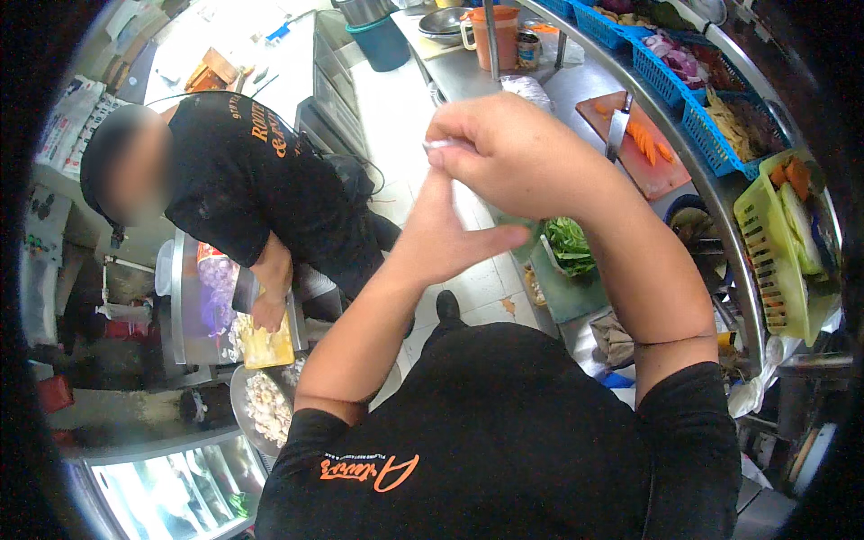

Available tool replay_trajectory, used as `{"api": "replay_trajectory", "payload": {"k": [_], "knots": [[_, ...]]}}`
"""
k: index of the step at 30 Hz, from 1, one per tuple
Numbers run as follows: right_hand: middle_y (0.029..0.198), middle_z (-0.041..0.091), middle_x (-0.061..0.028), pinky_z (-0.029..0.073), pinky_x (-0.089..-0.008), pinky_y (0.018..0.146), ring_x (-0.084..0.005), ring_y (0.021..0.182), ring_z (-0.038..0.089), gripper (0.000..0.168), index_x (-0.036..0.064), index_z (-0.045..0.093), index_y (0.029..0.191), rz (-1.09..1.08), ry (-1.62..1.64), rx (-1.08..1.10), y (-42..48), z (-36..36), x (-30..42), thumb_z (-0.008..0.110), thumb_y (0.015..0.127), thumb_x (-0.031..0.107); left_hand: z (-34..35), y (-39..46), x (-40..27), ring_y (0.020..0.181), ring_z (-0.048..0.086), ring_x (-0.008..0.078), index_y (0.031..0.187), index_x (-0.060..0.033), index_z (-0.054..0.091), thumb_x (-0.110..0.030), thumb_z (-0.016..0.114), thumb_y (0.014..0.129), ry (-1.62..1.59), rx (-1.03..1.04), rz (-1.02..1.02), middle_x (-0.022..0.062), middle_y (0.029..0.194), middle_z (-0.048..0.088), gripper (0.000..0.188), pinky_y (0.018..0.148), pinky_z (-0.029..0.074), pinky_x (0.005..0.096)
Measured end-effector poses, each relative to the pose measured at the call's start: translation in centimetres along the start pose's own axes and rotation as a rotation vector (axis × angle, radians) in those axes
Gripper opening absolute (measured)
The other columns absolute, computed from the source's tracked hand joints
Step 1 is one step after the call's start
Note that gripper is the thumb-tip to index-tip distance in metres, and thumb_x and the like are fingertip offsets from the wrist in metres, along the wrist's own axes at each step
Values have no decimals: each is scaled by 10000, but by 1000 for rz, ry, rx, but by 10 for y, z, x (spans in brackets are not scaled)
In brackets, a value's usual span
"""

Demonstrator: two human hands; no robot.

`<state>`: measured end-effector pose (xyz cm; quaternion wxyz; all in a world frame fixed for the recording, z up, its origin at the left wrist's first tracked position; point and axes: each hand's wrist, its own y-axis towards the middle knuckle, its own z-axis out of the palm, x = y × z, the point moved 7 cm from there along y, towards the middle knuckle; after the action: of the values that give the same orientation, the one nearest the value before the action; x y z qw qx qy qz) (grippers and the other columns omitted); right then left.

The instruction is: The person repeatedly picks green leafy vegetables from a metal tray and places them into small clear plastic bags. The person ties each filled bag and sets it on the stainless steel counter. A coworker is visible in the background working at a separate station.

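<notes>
My right hand [503,152] is raised in front of me with its fingers curled. A small white item [442,144], too small to name, shows between its thumb and fingers. My left hand [452,236] is just below it, thumb spread out to the right and fingers pointing up towards the right hand's fingertips; nothing shows in its grasp. Beyond my right forearm, chopped leafy greens [569,244] lie on a green cutting board [570,295]. Further up, cut carrots [641,142] and a knife [617,128] rest on an orange-red cutting board [665,179].
At left, a co-worker [270,189] bends over a yellow cutting board [270,347]; a bowl of chopped pale food [268,412] is nearby. Blue baskets [705,135] and a yellow-green basket [776,250] line the right shelf. A pitcher [496,40] stands on the steel counter.
</notes>
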<state>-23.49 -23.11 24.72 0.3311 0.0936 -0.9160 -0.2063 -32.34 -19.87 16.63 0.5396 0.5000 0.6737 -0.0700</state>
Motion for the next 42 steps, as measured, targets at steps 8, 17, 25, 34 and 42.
{"api": "replay_trajectory", "payload": {"k": [8, 17, 25, 34, 42], "knots": [[809, 665, -107, 494, -327, 708, -181, 765, 625, 249, -13, 711, 937, 75, 87, -354, 2, -66, -23, 676, 869, 224, 20, 8, 34, 835, 621, 139, 1010, 10, 687, -172, 746, 826, -404, 405, -419, 28, 908, 695, 265, 795, 484, 299], [830, 602, 20, 439, -233, 673, -55, 763, 530, 232, 9, 676, 1012, 143, 220, -296, 1, -47, -42, 687, 917, 220, 51, 10, 20, 896, 642, 222, 949, -10, 679, -259, 688, 892, -635, 645, -300, 91, 869, 687, 256, 969, 457, 389], [1346, 560, -81, 459, -333, 962, -171, 1152, 563, 615, 68, 479, 1431, 210, 554, -166, -48, -22, -112, 700, 910, 309, 23, 2, 57, 907, 618, 278, 924, -109, 583, -302, 609, 952, -1244, 168, -302, 31, 728, 550, 197, 1082, 385, 560], [1030, 678, -77, 520, -291, 825, -142, 919, 638, 361, -18, 608, 1160, 544, 1167, -165, -95, 128, -112, 741, 830, 39, -19, -38, 115, 1230, 523, 395, 1197, -33, 548, -271, 598, 923, -1309, -206, -369, 229, 1282, 564, 367, 1096, 365, 533], [913, 672, -17, 485, -260, 774, -104, 837, 615, 240, 19, 658, 986, 531, 920, -34, -104, 96, -126, 735, 760, -5, -35, -51, 124, 1138, 590, 276, 1253, -30, 524, -122, 559, 963, -1070, -429, -432, 160, 1245, 609, 306, 1011, 448, 474]]}}
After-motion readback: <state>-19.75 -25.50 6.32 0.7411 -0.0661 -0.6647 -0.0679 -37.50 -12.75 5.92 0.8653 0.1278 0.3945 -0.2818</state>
